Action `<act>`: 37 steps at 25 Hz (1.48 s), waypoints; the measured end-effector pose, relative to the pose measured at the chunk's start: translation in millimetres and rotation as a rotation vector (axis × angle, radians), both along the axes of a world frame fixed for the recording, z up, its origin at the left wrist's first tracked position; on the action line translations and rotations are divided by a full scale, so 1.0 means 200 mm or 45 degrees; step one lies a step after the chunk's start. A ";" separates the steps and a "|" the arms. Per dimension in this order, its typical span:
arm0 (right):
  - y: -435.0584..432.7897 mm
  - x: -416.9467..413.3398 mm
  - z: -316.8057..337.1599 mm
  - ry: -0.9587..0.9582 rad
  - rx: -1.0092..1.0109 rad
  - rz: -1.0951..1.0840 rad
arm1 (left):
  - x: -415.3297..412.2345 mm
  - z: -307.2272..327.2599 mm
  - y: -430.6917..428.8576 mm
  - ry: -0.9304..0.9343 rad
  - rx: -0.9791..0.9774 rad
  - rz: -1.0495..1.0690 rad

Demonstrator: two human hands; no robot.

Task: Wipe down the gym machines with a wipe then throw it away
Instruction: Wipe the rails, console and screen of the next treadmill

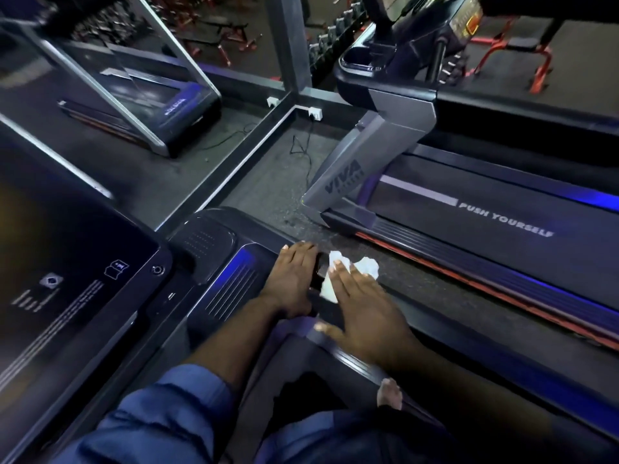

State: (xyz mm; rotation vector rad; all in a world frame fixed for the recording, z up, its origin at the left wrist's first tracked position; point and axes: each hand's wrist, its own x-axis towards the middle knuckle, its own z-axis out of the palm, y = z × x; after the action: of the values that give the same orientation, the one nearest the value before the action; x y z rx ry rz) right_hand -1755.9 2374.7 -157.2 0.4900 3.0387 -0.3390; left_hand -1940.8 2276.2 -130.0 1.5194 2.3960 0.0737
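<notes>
right hand (365,306) presses wipe (366,265) flat-fingered on treadmill (231,279); left hand (291,279) rests flat.

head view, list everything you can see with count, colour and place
wipe: one, white, crumpled under the right hand's fingers
near treadmill: one, black, under both hands
right treadmill: one, black and grey, right
far treadmill: one, black and grey, upper left
console screen: one, dark, left
wall sockets: two, white, top centre
cables: black, on the floor, count unclear
benches: red-framed, top right, count unclear
left hand: flat on the near treadmill
right hand: fingers straight, pressing the wipe
sleeve: blue, left arm
</notes>
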 end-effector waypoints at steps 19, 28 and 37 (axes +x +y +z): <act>-0.25 0.03 0.05 -0.134 0.062 -0.285 | -0.11 0.00 -0.06 0.196 -0.235 -0.324; -0.30 -0.22 0.04 -0.151 -0.027 -0.421 | -0.12 -0.01 -0.02 0.228 -0.374 -0.358; -0.25 0.00 0.07 -0.095 -0.045 -0.658 | -0.13 0.01 -0.01 0.246 -0.424 -0.369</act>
State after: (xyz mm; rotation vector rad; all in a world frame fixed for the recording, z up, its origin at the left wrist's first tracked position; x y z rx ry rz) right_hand -1755.2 2324.7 -142.7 1.2523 2.7840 -0.3781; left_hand -1967.2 2273.5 -128.9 1.7488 2.1542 -0.5289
